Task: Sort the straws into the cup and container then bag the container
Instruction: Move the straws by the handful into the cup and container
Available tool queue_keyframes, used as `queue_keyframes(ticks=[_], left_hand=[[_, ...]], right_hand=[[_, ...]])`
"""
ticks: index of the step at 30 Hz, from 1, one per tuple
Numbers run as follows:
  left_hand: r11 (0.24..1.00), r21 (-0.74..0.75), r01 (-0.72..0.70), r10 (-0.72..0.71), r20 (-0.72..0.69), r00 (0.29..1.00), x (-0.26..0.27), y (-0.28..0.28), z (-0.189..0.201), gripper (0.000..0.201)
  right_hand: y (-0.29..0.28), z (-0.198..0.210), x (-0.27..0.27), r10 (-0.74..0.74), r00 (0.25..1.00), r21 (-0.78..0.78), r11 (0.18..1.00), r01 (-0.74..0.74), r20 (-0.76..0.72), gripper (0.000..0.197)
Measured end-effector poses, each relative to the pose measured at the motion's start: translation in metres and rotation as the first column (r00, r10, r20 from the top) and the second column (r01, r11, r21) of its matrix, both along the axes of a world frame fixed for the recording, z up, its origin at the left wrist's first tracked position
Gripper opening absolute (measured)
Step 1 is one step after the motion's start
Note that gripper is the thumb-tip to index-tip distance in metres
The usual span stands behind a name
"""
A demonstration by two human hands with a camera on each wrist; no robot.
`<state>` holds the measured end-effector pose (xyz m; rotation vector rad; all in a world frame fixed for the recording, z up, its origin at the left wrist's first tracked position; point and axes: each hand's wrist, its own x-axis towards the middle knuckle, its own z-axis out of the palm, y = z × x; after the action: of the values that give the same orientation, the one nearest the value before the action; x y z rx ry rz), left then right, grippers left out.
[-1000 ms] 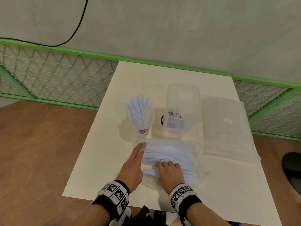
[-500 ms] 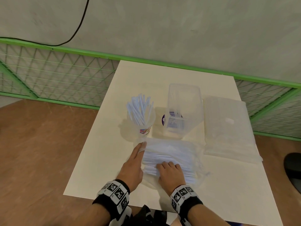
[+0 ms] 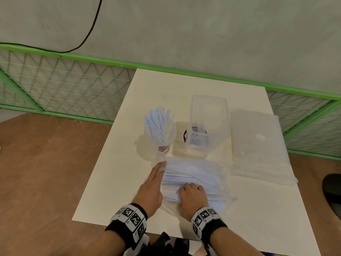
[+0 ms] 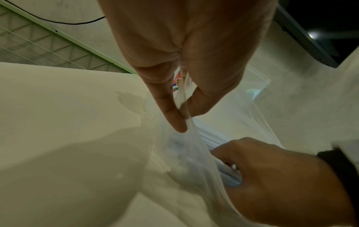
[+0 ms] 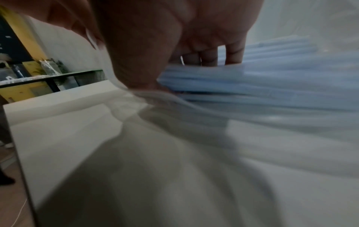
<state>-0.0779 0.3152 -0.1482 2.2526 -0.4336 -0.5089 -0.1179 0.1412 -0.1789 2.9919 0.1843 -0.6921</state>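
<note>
A: Head view: left hand (image 3: 150, 189) at the open end of a thin plastic bag (image 3: 219, 174) of pale blue straws (image 3: 177, 179), lying on the white tabletop (image 3: 114, 182).
B: What's it gripping?
A: Left wrist view shows thumb and forefinger pinching the bag's edge (image 4: 187, 110). Other fingers look straight from the head view.
B: Right hand (image 3: 191, 198)?
A: Inside the bag mouth, fingers curled down on a bunch of straws. Right wrist view shows fingers (image 5: 233, 52) over the straws (image 5: 272, 86), thumb under. Blurry, but it holds them.
B: Cup?
A: Clear cup (image 3: 162, 139) just beyond the bag, upright, already bristling with straws (image 3: 157, 124).
B: Container?
A: Clear container (image 3: 208, 124), upright right of the cup, near it; can't tell whether they touch. A label shows through low down. Can't see straws in it.
B: Anything else?
A: Flat clear zip bag (image 3: 258, 145) lying right of the container. Green mesh fence (image 3: 55, 84) behind the tabletop.
</note>
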Motion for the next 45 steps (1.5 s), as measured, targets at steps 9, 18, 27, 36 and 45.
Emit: queue_keyframes(ticks=[9, 18, 27, 36, 45], left_hand=[[1.000, 0.007, -0.022, 0.022, 0.003, 1.000, 0.003, 0.003, 0.000, 0.096], [0.999, -0.002, -0.038, 0.038, 0.023, 0.999, 0.006, 0.002, -0.002, 0.096], [0.998, -0.040, -0.041, 0.042, 0.035, 0.998, 0.008, -0.001, -0.002, 0.092], [0.998, -0.035, -0.045, 0.045, -0.008, 0.999, 0.009, 0.001, 0.004, 0.091], [0.997, -0.063, -0.039, 0.039, 0.002, 0.999, 0.009, 0.000, 0.008, 0.089]], right_hand=[[-0.013, 0.037, -0.001, -0.309, 0.951, 0.564, 0.784, 0.260, -0.010, 0.019], [-0.014, 0.061, -0.006, -0.576, 0.814, 0.908, 0.301, 0.292, -0.071, 0.035], [-0.033, 0.093, 0.021, -0.537, 0.836, 0.781, 0.471, 0.410, -0.115, 0.029], [-0.030, 0.224, 0.078, -0.560, 0.821, 0.933, 0.345, 0.105, 0.115, 0.005], [0.003, 0.224, 0.167, -0.549, 0.796, 0.853, 0.515, 0.082, 0.254, 0.011]])
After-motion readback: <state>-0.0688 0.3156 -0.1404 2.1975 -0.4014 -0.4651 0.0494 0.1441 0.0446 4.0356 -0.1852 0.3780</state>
